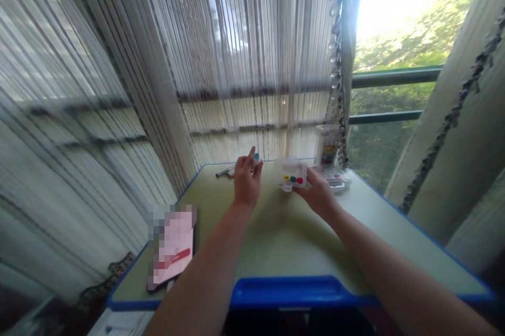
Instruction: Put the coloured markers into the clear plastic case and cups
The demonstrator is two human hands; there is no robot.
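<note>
My left hand [247, 181] is raised over the far part of the table, its fingers closed round a small item with a blue-green cap [256, 156]; most of that item is hidden by my fingers. To the right, my right hand [317, 191] grips the side of a clear plastic box [294, 174]. Yellow, green and red round pieces [293, 180] show in the box, too small to name. Several thin pens [224, 172] lie on the table just left of my left hand.
The table [276, 241] is pale green with a blue rim and a blue front tray [290, 291]. A clear case [339, 178] and a clear upright container [328, 146] stand at the back right. A pink, blurred-out flat item [175, 241] lies at left. Curtains [252, 62] hang behind.
</note>
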